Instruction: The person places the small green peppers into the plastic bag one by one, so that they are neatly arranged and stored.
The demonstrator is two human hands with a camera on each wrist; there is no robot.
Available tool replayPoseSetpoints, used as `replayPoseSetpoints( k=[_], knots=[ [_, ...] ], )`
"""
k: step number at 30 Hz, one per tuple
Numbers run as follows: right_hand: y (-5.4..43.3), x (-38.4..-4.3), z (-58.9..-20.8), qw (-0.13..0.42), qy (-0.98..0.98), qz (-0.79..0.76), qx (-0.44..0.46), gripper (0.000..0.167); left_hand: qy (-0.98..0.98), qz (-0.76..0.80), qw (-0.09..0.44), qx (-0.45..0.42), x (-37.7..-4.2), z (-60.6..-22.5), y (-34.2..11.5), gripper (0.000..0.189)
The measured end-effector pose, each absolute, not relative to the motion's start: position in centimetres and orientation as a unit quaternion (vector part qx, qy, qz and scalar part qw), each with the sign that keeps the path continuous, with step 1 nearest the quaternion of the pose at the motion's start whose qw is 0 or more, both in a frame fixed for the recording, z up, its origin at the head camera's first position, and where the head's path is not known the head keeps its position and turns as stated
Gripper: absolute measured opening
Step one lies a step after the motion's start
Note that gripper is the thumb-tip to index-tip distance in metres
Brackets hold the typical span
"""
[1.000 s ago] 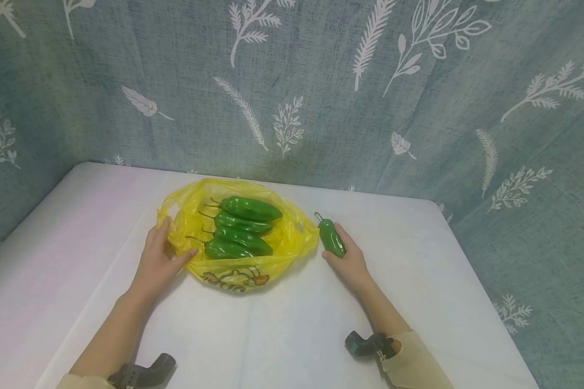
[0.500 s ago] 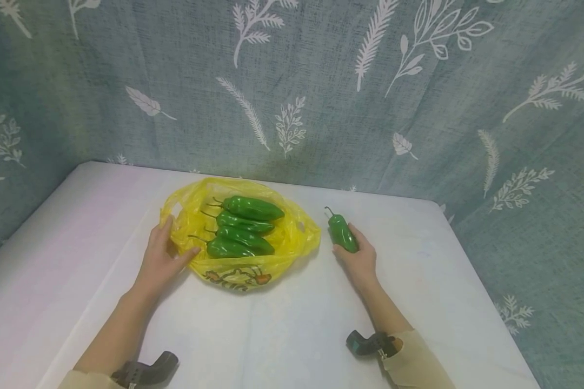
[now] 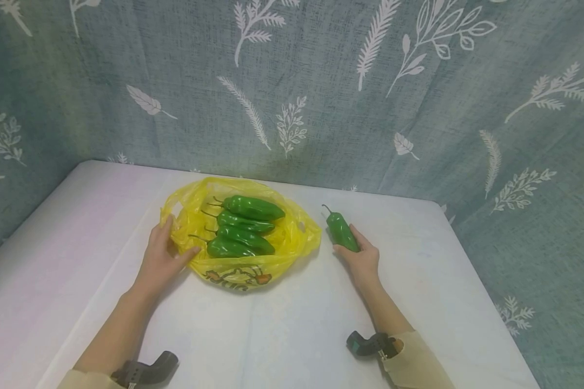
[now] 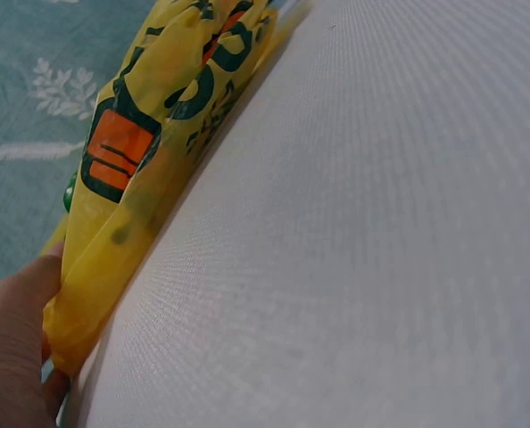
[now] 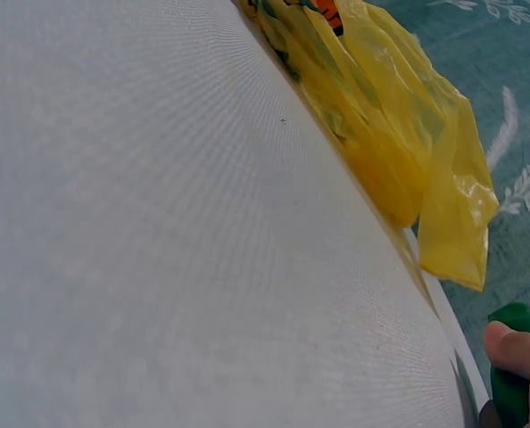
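A yellow plastic bag [image 3: 292, 246] lies with its mouth spread wide in the head view. Inside it, several long green peppers [image 3: 254, 207] rest side by side, stems to the left. My left hand [image 3: 159, 259] holds the bag's left side, its thumb along the near rim and fingers at the far side; the left wrist view shows the bag's end between thumb [image 4: 35, 283] and fingers. To the right of the bag, my right hand [image 3: 362, 260] grips another green pepper [image 3: 342, 231] by its lower end, stem pointing away. The right wrist view catches only part of this pepper [image 5: 513, 392].
A white cloth covers the table [image 3: 292, 335], whose far edge meets a grey-green curtain [image 3: 321, 108] with white leaf prints. Dark wrist straps [image 3: 370, 344] with camera mounts sit on both forearms.
My right hand has carried its pepper slightly right, away from the bag's right corner. The left hand and the bag stay in place.
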State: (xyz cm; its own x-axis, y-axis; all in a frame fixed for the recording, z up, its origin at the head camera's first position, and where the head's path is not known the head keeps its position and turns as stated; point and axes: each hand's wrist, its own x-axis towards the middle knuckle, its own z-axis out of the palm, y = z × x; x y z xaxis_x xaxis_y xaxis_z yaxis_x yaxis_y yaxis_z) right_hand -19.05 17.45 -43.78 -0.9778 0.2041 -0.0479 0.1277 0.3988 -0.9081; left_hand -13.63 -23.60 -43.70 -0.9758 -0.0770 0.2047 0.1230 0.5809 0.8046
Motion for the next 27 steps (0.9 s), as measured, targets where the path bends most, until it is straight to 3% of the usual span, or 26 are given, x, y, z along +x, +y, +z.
replayPoseSetpoints(
  k=[27],
  knots=[
    [17.1, -20.1, -41.9, 0.035, -0.818, 0.561, -0.119, 0.069, -0.879, -0.464, 0.111, -0.007, -13.7, -44.0, -23.6, 0.093]
  ],
)
